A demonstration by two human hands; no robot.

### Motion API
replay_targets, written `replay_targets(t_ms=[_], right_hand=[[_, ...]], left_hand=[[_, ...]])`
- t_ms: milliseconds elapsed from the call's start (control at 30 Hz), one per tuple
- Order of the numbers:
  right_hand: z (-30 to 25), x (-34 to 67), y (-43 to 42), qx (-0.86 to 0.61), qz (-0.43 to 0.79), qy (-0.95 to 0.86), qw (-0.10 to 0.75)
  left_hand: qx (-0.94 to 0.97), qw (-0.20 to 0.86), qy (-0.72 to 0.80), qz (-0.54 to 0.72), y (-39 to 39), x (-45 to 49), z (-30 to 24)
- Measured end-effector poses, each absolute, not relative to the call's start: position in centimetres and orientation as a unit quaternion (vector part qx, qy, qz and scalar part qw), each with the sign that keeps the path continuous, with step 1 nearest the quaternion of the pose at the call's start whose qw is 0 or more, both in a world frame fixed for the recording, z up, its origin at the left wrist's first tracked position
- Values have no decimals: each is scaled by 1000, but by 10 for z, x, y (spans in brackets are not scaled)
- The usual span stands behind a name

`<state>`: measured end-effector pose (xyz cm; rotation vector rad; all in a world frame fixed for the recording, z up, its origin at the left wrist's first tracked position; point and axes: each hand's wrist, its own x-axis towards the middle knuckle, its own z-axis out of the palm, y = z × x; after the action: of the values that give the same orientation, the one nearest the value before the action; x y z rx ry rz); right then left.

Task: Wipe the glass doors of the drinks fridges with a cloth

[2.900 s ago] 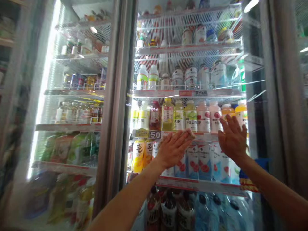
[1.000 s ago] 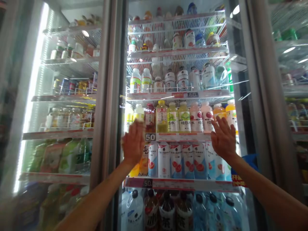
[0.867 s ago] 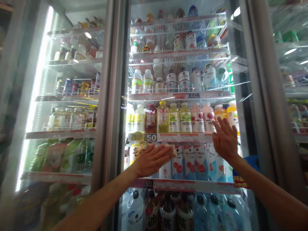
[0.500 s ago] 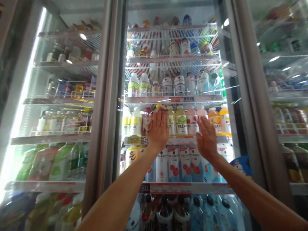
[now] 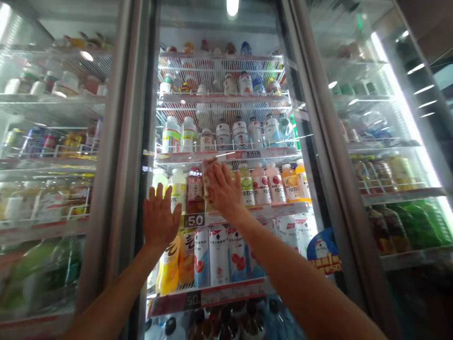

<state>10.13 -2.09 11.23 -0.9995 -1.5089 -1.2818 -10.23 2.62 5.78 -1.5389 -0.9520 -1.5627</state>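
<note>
I face a drinks fridge with a glass door. My right hand lies flat against the glass at the height of the third shelf, pressing a small pale cloth under its fingers. My left hand rests on the glass lower and to the left, near the door's left frame. Its fingers are spread and it holds nothing. Behind the glass, rows of bottled drinks stand on wire shelves with price strips.
More glass-door fridges stand to the left and right, both stocked with bottles. A blue sticker is on the lower right of the middle door. A ceiling light shines above.
The cloth has gone from my left hand to my right. My right hand moved left to the middle of the door, my left hand dropped to the door's left edge. The view tilted up and right.
</note>
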Motion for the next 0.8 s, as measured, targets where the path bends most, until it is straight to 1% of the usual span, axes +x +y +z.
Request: replay_targets(t_ms=[33,100,167,200,267,300,400,467,500,533,567,633,667,700,733,767,800], right_hand=[[111,133,-23,-406,-535,-601,434],[109,209,-30,-447,-549,-531,466],[109,272,-38,-490,-536,-425,540],[110,288,-40,-502,-521,-381,576],[112,278,-39,-509,-503,-367,594],[113,255,-35,-507,-505,-391,578],[112,170,-21,-447,-537,-541,468],[112,152,-20,-407,-560,-590,416],[112,163,-23,-404,-565,-589,414],[112,184,-29,-411,-566,-572,428],[112,213,-35,-433,-558,-535,463],[110,266,-47,-478,-524,-422,565],[106,281,-50,-489,-506,-377,602],[101,284,-51,-494,-497,-355,620],[92,275,-49,-493,-500,-362,614],[82,257,-46,-482,-514,-397,588],[70,233,-41,-459,-535,-455,543]], left_hand=[[-597,372,-369,-607,26,-100,57],[-592,377,-369,-609,26,-97,58],[-589,380,-368,-611,26,-95,58],[-588,381,-367,-612,26,-95,58],[-588,384,-364,-612,26,-96,57],[-590,383,-362,-611,26,-97,57],[-600,379,-357,-607,24,-99,56],[-604,376,-357,-605,23,-99,56],[-604,375,-358,-605,23,-99,57],[-603,375,-359,-605,23,-99,57],[-601,374,-362,-606,23,-99,57],[-599,371,-365,-609,22,-96,58],[-598,369,-365,-610,22,-95,57],[-598,368,-365,-611,22,-94,57],[-597,367,-366,-613,22,-92,55],[-596,366,-366,-615,22,-91,53],[-594,366,-367,-615,22,-89,50]])
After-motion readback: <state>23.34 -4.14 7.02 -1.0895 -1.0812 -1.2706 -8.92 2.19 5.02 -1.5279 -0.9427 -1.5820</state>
